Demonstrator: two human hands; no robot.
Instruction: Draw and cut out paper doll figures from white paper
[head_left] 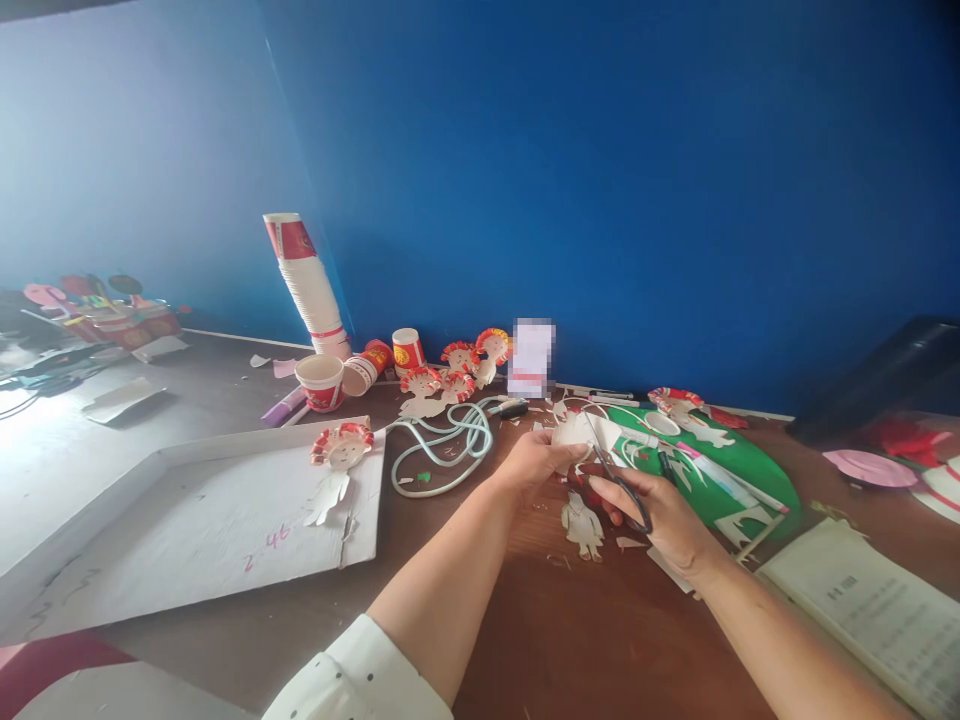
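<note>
My left hand (534,462) pinches a piece of white paper (576,430) between thumb and fingers. In my right hand (664,515) is a pair of scissors (634,502) with dark handles, the blades reaching up against the paper's right side. Whether the blades are apart I cannot tell. Just below both hands, a white paper doll body (583,527) lies flat on the brown table (592,640). Behind the right hand is a green sheet (769,470) with paper scraps and a pink-and-white marker (724,478) on it.
A white box lid (187,500) lies at left, a paper doll (341,447) on its edge. Behind are a coiled pale cable (487,440), a leaning cup stack (307,290), loose red cups (321,383) and paper dolls (459,358). An open book (870,600) is at right, below a pink disc (868,468).
</note>
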